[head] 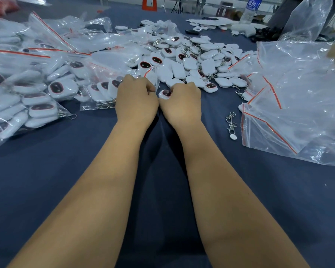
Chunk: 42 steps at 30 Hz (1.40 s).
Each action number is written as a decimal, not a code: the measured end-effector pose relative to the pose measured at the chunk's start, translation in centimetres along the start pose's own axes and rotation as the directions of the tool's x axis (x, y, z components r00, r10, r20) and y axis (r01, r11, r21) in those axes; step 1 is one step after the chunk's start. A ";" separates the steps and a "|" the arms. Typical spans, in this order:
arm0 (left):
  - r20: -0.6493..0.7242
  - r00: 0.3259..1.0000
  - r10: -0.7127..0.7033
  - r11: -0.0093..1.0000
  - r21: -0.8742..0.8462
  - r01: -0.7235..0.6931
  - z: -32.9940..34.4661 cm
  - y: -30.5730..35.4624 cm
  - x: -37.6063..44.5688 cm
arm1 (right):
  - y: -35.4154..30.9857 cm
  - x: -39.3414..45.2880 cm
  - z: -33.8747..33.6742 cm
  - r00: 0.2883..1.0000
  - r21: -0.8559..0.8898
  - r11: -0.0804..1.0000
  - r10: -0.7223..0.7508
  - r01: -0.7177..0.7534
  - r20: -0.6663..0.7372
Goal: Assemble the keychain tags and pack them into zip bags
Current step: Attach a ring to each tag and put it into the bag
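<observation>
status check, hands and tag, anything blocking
Left hand curled at a zip bag edge. Right hand grips a white tag. Loose clips lie to the right, clear of both hands.

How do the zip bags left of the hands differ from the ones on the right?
The left bags are stuffed with white tags and bulge; the right bags look empty and lie flat and crumpled. Left bags sit heaped and overlapping; right ones spread loosely. Both are clear plastic with red zip strips.
</observation>
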<state>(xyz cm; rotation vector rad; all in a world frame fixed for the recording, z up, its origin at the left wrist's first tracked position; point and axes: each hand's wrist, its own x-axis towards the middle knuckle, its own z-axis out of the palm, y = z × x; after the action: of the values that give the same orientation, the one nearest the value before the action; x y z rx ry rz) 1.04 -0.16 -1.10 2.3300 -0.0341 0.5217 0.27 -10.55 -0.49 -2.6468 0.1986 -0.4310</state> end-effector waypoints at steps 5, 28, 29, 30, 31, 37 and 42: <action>0.037 0.999 0.009 0.997 -0.082 -0.006 -0.1 0.3 -0.1 | -0.3 -0.1 -0.2 0.996 -0.024 0.999 0.032 -0.031 0.085; 0.078 0.996 -0.032 0.968 -0.246 0.051 -0.5 0.7 -0.3 | -0.3 0.2 -0.2 0.984 0.869 0.461 0.081 -0.179 0.160; 0.084 0.996 -0.027 0.968 -0.245 0.047 -0.6 0.7 -0.3 | -0.3 0.2 -0.3 0.983 0.875 0.446 0.081 -0.185 0.166; 0.089 0.996 -0.022 0.968 -0.246 0.044 -0.6 0.8 -0.3 | -0.3 0.1 -0.3 0.982 0.878 0.440 0.083 -0.191 0.172; 0.091 0.996 -0.020 0.968 -0.246 0.042 -0.5 0.8 -0.3 | -0.3 0.1 -0.2 0.981 0.876 0.441 0.086 -0.195 0.175; 0.100 0.995 -0.009 0.974 -0.225 0.031 -0.1 0.4 0.1 | -0.3 0.1 -0.3 0.979 0.883 0.423 0.082 -0.203 0.185; 0.093 0.995 -0.019 0.954 -0.298 0.046 -0.4 0.8 -0.2 | -0.4 0.0 -0.5 0.975 0.881 0.419 0.047 -0.218 0.218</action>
<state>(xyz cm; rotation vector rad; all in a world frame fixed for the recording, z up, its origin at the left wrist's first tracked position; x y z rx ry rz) 0.54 -0.53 -0.35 2.0507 -0.1094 0.3668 0.13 -10.44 0.15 -1.5301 0.0767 -0.1654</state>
